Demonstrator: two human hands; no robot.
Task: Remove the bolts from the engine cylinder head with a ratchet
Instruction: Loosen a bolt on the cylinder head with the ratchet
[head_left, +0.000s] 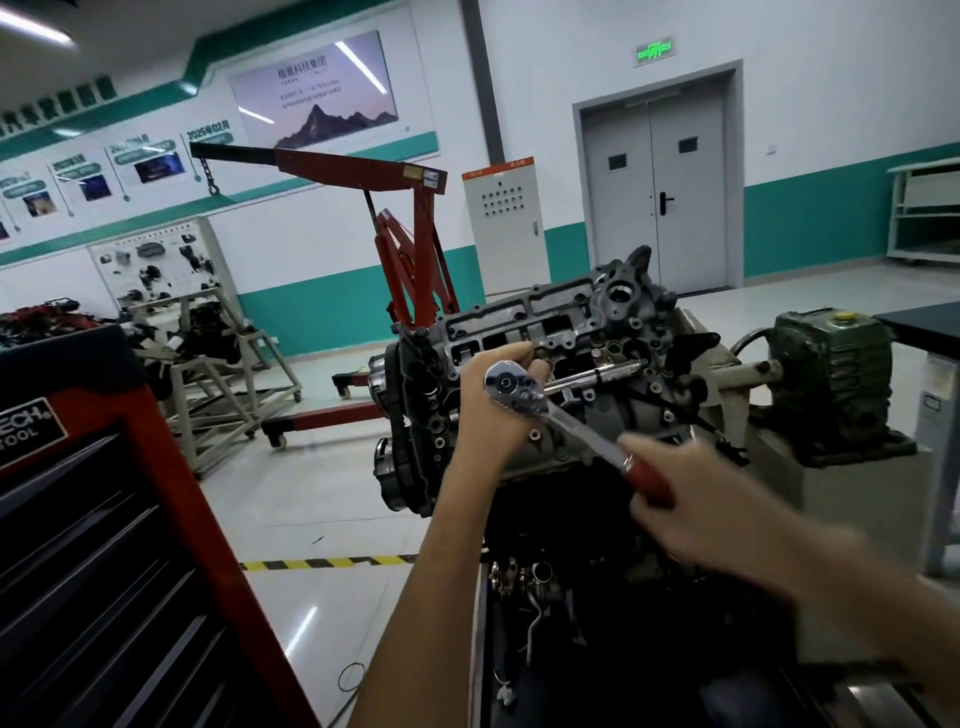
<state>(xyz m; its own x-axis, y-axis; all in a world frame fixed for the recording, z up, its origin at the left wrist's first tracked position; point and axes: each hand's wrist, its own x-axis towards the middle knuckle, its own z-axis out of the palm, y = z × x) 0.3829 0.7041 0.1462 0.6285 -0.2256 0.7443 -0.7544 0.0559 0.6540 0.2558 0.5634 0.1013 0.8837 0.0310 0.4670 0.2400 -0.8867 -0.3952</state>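
Task in progress: your left hand (493, 410) curled its fingers round the head of the ratchet (571, 421), your blurred right hand (691, 499) gripped its red handle, and the extension (597, 375) reached into the cylinder head (545, 322) just beyond; how many bolts were already out could not be told.

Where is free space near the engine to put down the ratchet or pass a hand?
Free: the floor between the red tool cabinet and the engine, bordered by the striped tape. Crowded: the engine top, where the left hand and right hand hold the ratchet.
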